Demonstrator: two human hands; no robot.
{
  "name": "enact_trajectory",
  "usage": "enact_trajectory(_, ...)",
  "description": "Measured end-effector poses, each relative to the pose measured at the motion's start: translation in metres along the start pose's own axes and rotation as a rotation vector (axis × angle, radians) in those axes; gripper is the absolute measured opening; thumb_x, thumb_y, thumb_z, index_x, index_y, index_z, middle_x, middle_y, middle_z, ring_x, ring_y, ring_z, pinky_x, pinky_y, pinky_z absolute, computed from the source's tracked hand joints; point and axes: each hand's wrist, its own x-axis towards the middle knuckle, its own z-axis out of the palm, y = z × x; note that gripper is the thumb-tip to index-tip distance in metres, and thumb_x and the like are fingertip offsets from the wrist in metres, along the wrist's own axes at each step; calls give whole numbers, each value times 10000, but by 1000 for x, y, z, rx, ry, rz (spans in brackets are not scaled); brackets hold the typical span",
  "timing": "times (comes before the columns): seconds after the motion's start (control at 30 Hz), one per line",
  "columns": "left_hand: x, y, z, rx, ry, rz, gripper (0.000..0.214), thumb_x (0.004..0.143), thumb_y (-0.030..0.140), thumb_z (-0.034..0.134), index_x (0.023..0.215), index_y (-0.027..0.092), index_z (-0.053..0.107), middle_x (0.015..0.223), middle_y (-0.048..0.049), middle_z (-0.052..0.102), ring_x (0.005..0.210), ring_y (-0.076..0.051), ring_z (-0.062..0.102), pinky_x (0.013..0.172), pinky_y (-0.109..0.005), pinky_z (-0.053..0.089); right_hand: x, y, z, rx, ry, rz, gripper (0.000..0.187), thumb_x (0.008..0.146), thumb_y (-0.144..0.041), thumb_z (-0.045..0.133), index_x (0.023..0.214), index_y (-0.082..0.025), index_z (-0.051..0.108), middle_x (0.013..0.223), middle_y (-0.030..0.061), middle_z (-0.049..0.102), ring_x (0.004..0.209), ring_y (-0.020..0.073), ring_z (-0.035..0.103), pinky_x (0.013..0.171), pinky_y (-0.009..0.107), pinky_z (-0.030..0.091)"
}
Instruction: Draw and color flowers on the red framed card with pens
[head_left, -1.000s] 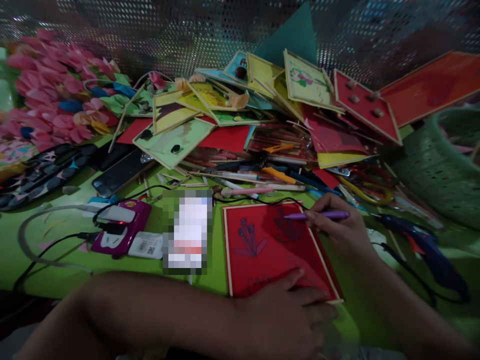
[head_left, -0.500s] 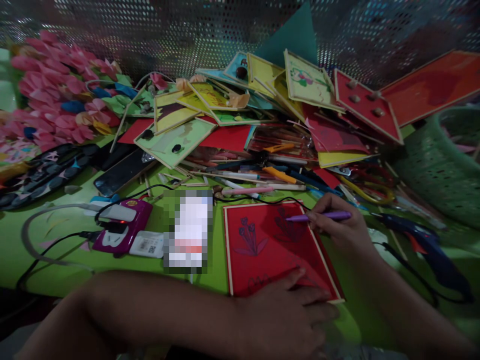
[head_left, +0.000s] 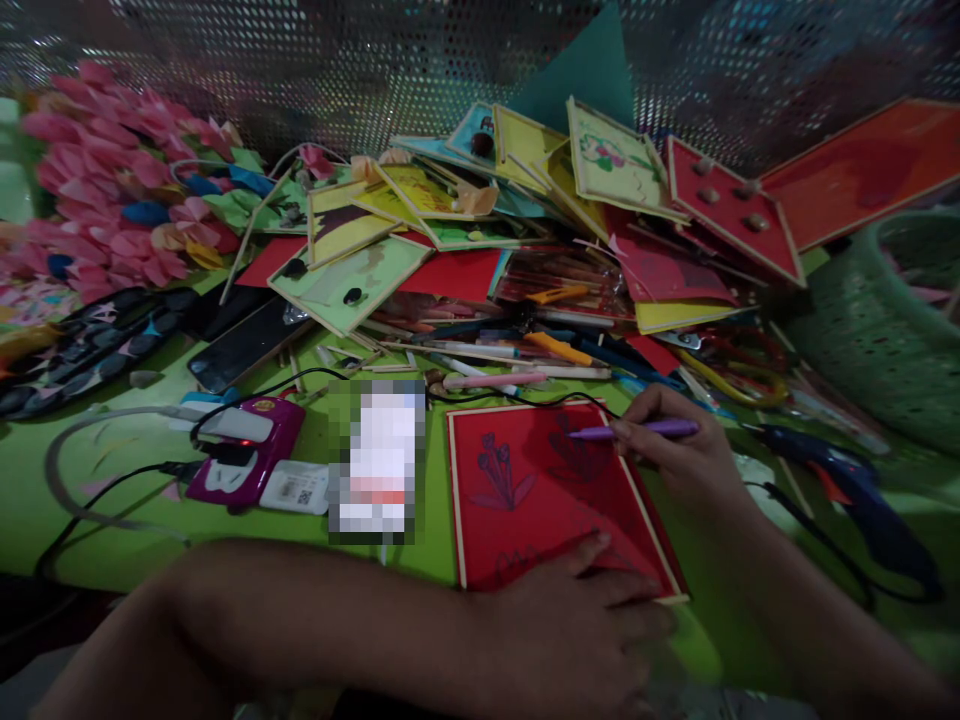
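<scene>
At five o'clock on the worktop [head_left: 439, 520] lies a red card [head_left: 540, 505]; the right hand [head_left: 679, 450] grips a pen [head_left: 592, 433], tip seemingly touching the card near twelve; the left hand [head_left: 570, 625] spreads over its six-o'clock edge.

Purple pen [head_left: 596, 433] in right hand [head_left: 679, 455], left hand [head_left: 574, 620] on red card [head_left: 547, 500]

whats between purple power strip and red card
The head view shows a white charger, a bright pixelated screen, then some green table beside the red card.

The red card [head_left: 544, 500] bears 2 dark-lined flower drawings [head_left: 502, 472], the pen [head_left: 675, 429] is purple, the table [head_left: 112, 562] lime green.
</scene>
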Motion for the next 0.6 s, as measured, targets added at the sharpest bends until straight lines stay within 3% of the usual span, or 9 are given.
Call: enact_trajectory(0.6, 1, 2, 1, 1, 6, -11, 482, 1069, 421, 316, 1137, 286, 774, 1549, 14, 596, 1405, -190, 547, 1225, -512, 384, -1, 5, -1, 8, 5, -5, 393, 750, -527, 902, 710, -234, 642, 571, -11, 634, 488, 132, 509, 463, 267, 370)
